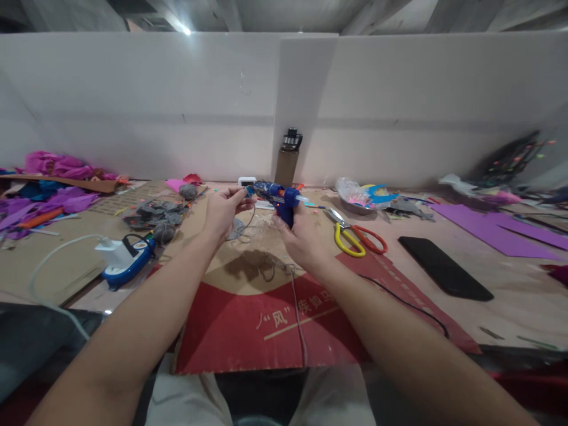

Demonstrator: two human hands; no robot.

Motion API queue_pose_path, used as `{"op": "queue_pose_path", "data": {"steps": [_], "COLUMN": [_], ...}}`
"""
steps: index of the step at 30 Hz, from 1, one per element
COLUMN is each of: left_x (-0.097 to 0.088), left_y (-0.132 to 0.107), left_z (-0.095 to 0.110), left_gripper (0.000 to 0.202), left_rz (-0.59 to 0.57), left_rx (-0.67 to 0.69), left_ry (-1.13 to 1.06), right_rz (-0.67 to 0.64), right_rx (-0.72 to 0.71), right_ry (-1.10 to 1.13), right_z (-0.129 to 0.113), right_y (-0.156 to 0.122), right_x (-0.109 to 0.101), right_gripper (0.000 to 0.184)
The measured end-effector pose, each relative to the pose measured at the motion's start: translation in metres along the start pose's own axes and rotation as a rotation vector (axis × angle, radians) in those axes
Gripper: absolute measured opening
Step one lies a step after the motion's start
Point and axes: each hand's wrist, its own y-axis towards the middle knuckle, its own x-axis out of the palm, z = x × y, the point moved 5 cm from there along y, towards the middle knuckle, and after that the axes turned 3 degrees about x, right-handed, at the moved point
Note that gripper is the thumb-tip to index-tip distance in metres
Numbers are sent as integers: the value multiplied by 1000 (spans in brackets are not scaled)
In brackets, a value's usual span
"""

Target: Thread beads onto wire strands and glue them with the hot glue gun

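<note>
My right hand [300, 235] is wrapped round the handle of a blue glue gun [278, 197], whose nozzle points left. Its black cord [402, 302] trails off to the right across the table. My left hand [224, 210] is closed in a pinch at the nozzle tip, holding a small piece I cannot make out. A thin grey string [298, 307] hangs from under the hands and runs over the red and brown cardboard sheet [248, 331] below them.
Yellow and orange scissors [357, 238] and a black phone [444, 266] lie to the right. A blue and white power strip [126, 260], grey felt balls [164, 232] and purple paper scraps [48, 198] sit left. A brown bottle [288, 157] stands by the white partition.
</note>
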Motion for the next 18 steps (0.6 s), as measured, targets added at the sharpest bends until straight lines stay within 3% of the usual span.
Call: {"op": "queue_pose_path", "data": {"steps": [18], "left_x": [2], "left_y": [-3], "left_z": [6], "left_gripper": [19], "left_rz": [15], "left_rx": [23], "left_ry": [-8], "right_rz": [0], "right_rx": [6], "right_ry": [-8], "right_z": [0], "right_y": [1], "right_x": [0], "right_gripper": [20]}}
